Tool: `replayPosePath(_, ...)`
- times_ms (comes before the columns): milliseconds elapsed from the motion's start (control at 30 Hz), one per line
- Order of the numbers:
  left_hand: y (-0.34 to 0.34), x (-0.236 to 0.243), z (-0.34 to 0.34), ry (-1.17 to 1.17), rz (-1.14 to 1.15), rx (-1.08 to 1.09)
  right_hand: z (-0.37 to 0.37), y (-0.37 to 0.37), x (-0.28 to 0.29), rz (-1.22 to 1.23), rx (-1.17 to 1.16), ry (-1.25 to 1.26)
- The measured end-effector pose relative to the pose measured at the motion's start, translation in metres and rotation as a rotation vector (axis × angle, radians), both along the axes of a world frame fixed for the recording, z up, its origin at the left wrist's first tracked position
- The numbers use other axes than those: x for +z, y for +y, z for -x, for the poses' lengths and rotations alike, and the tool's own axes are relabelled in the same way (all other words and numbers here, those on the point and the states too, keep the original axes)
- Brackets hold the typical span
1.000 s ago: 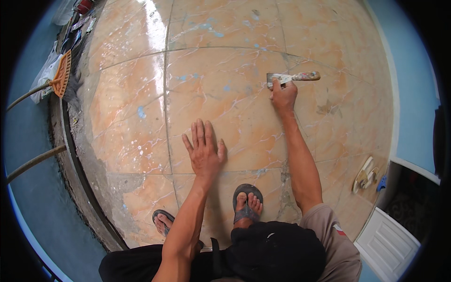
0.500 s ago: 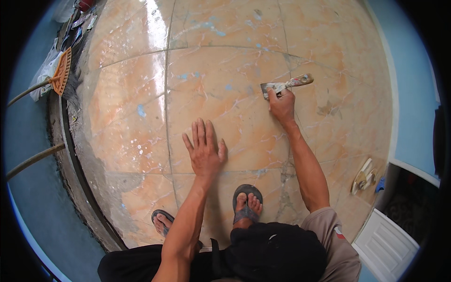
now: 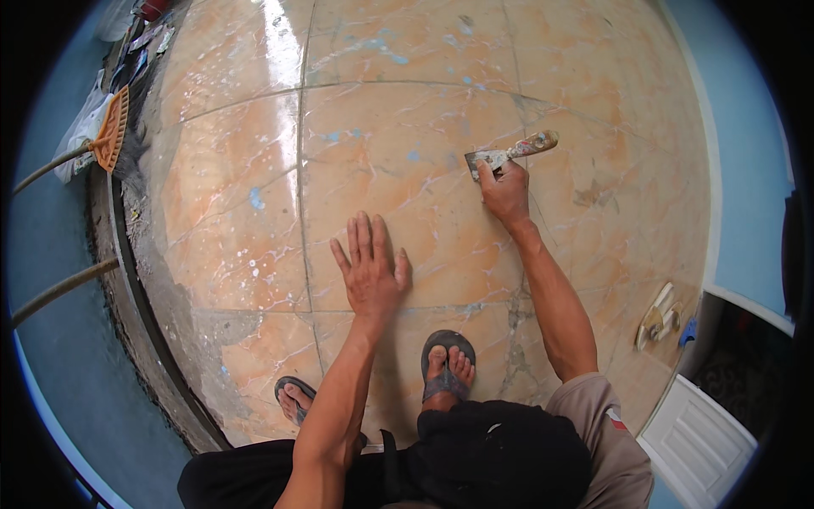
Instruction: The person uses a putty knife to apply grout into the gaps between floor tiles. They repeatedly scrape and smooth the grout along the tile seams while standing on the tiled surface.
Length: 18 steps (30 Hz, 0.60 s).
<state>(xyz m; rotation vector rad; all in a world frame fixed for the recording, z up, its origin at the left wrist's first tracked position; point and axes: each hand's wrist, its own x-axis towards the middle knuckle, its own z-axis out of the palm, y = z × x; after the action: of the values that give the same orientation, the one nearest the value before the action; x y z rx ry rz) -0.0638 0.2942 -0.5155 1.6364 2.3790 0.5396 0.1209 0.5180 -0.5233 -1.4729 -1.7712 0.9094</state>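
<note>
My right hand (image 3: pixel 506 193) grips a putty knife (image 3: pixel 490 161) near its blade, which is crusted with white. Its worn wooden handle points away to the upper right, and the blade's edge faces left at the tiled floor. My left hand (image 3: pixel 370 267) rests flat on the floor with its fingers spread, and nothing is in it. Orange-beige marbled tiles (image 3: pixel 407 212) lie under both hands, marked with light-blue paint spots (image 3: pixel 413 156) and dark grout lines. A patch of white specks (image 3: pixel 254 264) shows left of my left hand.
A broom with an orange head (image 3: pixel 111 136) leans at the left wall beside a white plastic bag (image 3: pixel 82 136). Debris lines a rough trench there, along a dark rail (image 3: pixel 153 327). On the right are a plastering float (image 3: pixel 657 318), a blue object (image 3: pixel 688 332) and a white panel (image 3: pixel 699 437).
My right hand and the putty knife have shifted slightly to the left, with the knife turned a little. The left hand stays flat in nearly the same place.
</note>
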Motion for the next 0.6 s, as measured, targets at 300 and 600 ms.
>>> replayPosePath(300,-0.002,0.001,0.001,-0.008,0.031,0.004,0.016,-0.035,-0.016,0.057,0.009,0.106)
replayPosePath(600,0.000,0.002,0.000,-0.023,0.016,0.002,0.011,-0.008,-0.008,0.138,-0.319,0.168)
